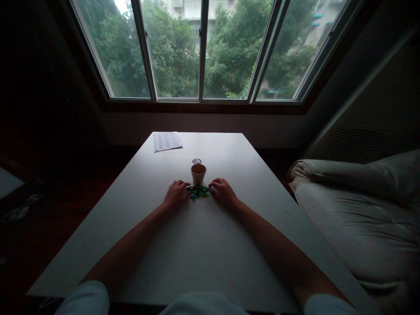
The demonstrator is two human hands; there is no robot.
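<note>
Two hands rest on the table (138,227), one on each side of a small heap of little coloured pieces (198,192), mostly green, blue and dark. The left hand (176,194) lies palm down with its fingers curled loosely, fingertips touching the left edge of the heap; the right hand (222,190) does the same at the right edge. Neither clearly pinches or lifts a piece, though the fingertips are too small and dim to be sure.

Just beyond the heap, toward the far edge, stands a small paper cup (198,173), upright and open. Its inside is too dark to show whether any pieces lie in it. As far as can be judged, the pieces sit gathered together on the table and the work with them is at an early point, with the whole heap outside the cup.

A small dark loop-shaped thing (196,161) lies behind the cup, and a printed sheet (167,141) rests near the far left corner.
</note>
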